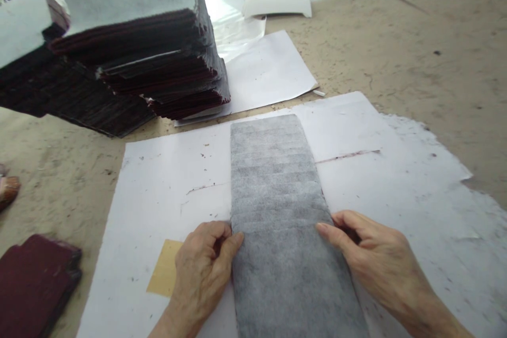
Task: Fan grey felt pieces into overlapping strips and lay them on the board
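Observation:
A long grey strip of fabric-like material (277, 185) lies over white paper (158, 185) in front of me, with faint creases across its upper half. Its near end runs out of the bottom of the view. My left hand (204, 269) pinches the strip's left edge, thumb on top and fingers curled under. On the opposite edge, my right hand (372, 253) grips in the same way, also thumb uppermost. Beside my left hand a yellow-tan paper square (164, 269) rests on the white paper, partly covered by that hand.
Tall stacks of dark red, grey-backed pieces (158, 63) stand at the upper left. A maroon pile (35, 285) sits at lower left. White sheets (273, 68) and a curved white piece (277, 3) lie farther back on the tan table (415, 58).

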`<action>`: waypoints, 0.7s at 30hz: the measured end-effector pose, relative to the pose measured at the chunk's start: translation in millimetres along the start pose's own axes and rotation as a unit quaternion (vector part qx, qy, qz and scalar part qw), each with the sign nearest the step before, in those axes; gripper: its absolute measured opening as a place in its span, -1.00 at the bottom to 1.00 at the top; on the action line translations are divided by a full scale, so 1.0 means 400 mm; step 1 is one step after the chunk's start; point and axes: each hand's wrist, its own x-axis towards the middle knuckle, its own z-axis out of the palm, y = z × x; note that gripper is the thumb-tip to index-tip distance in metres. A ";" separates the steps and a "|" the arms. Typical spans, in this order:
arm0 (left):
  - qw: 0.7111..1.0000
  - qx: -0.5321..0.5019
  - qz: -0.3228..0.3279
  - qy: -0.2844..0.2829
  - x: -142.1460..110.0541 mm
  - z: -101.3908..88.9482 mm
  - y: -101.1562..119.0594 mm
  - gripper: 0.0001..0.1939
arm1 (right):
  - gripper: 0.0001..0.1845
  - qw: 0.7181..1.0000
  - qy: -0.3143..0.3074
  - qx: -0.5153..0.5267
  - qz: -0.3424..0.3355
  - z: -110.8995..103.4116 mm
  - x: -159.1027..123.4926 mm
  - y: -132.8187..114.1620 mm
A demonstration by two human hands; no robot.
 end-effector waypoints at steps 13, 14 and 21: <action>0.999 -0.042 -0.009 -0.020 0.006 -0.009 0.003 -0.71 | -0.62 0.998 0.003 -0.028 -0.050 -0.004 0.006 0.012; 0.999 -0.039 -0.005 -0.019 0.005 -0.009 0.003 -0.71 | -0.62 0.998 0.002 -0.032 -0.055 -0.004 0.004 0.012; 1.000 -0.015 0.013 -0.022 -0.001 -0.009 0.000 -0.71 | -0.67 0.999 0.012 -0.029 -0.042 -0.001 -0.002 0.005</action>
